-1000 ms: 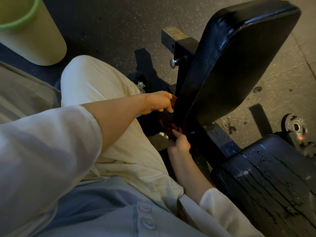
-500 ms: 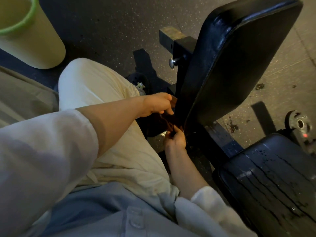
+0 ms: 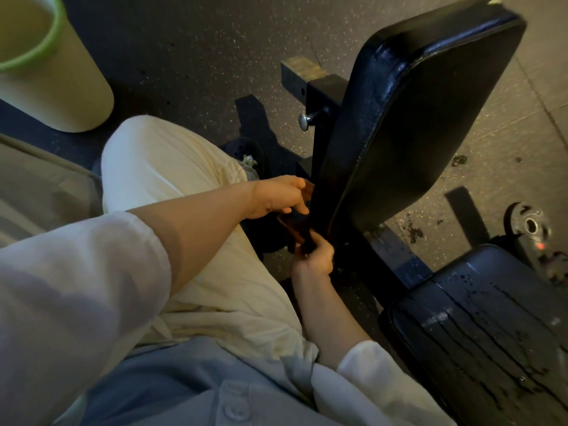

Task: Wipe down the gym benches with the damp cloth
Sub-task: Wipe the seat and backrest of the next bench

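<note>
A dark reddish-brown cloth (image 3: 293,230) is stretched between my two hands at the lower left edge of the black back pad (image 3: 408,118) of the gym bench. My left hand (image 3: 278,196) grips the cloth's upper end beside the pad. Just below it, my right hand (image 3: 313,259) pinches the lower end. Much of the cloth lies in shadow. The black seat pad (image 3: 479,330) at the lower right is wet, with water streaks and drops on it.
A pale bucket with a green rim (image 3: 52,66) stands on the speckled floor at the upper left. The bench's black frame carries a pull pin (image 3: 305,121). A wheel (image 3: 530,226) sits at the right. My knee in cream trousers (image 3: 172,167) is beside the bench.
My right hand has risen slightly toward the left hand, bunching the cloth at the pad's lower edge. My left hand has stayed at the same spot on the pad's edge.
</note>
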Tool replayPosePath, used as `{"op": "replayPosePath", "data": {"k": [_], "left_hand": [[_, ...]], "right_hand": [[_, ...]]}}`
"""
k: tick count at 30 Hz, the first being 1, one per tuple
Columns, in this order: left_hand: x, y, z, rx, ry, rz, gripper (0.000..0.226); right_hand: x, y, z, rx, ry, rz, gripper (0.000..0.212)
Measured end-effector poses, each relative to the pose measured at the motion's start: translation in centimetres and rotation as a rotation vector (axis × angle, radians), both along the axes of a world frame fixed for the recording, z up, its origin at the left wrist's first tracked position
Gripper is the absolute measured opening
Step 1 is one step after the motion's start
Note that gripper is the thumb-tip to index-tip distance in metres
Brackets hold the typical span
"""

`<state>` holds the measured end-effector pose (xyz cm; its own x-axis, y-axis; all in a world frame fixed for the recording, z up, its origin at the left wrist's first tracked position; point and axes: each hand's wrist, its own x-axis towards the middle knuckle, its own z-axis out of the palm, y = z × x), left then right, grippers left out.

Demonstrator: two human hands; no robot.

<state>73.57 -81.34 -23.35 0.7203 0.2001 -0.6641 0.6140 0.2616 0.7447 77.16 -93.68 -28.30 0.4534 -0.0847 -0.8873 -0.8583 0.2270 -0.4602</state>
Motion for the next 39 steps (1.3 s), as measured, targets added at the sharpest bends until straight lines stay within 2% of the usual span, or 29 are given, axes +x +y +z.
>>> {"op": "replayPosePath", "data": {"k": [2,3,4,6,7,9,10,13,16,20,23,26,31,33,36,38,39], "left_hand": [[0.1,0.0,-0.1,-0.008,0.001,0.010,0.033],[0.1,0.0,-0.2,-0.012,0.004,0.014,0.033],[0.1,0.0,-0.2,-0.009,0.006,0.015,0.033],[0.1,0.0,-0.3,0.013,0.008,0.004,0.035],[0.1,0.0,-0.3,0.017,0.010,0.000,0.036],[0.2,0.0,-0.2,0.019,0.005,-0.003,0.036],[0.2,0.0,0.0,0.021,0.001,-0.002,0.035],[0.1,0.0,0.0,0.016,0.000,0.002,0.035],[0.1,-0.2,-0.2,0.006,0.006,0.025,0.040],[0.2,-0.3,-0.1,0.007,0.006,0.038,0.039],[0.1,-0.3,-0.1,0.009,0.005,0.027,0.040],[0.1,-0.3,-0.1,0.015,0.006,0.018,0.041],[0.3,-0.3,-0.2,0.036,0.017,0.020,0.041],[0.3,-0.3,-0.2,0.030,0.019,0.021,0.040],[0.4,-0.3,-0.2,0.031,0.015,0.031,0.037],[0.5,-0.3,-0.3,0.030,0.018,0.036,0.037],[0.5,-0.3,-0.3,0.030,0.021,0.037,0.037]], "right_hand": [[0.1,-0.5,-0.3,0.133,0.003,-0.044,0.003],[-0.2,-0.6,-0.6,0.101,-0.029,-0.026,0.004],[-0.4,-0.8,-1.0,-0.021,-0.114,0.064,0.008],[-1.1,-1.6,-1.9,-0.399,-0.494,0.413,0.015],[-1.6,-2.4,-2.2,-0.515,-0.706,0.619,0.017],[-1.7,-4.2,-2.7,-0.607,-1.025,0.946,0.025],[-1.5,-5.0,-3.0,-0.629,-1.126,1.043,0.031],[-0.9,-6.1,-3.0,-0.615,-1.334,1.148,0.041],[-0.9,-6.4,-2.9,-0.585,-1.442,1.239,0.042],[0.8,-7.3,-4.5,-0.647,-1.614,1.666,0.053],[3.1,-8.1,-5.1,-0.759,-1.804,1.867,0.044],[4.1,-8.2,-5.2,-0.824,-1.874,1.917,0.040],[2.4,-7.0,-5.9,-0.864,-1.677,1.977,0.048],[2.1,-7.5,-5.7,-0.837,-1.757,1.976,0.035],[3.5,-8.7,-4.8,-0.926,-1.964,2.061,0.037],[4.2,-9.1,-4.8,-0.982,-1.978,2.147,0.040],[4.1,-9.1,-5.1,-0.995,-1.919,2.166,0.040]]}}
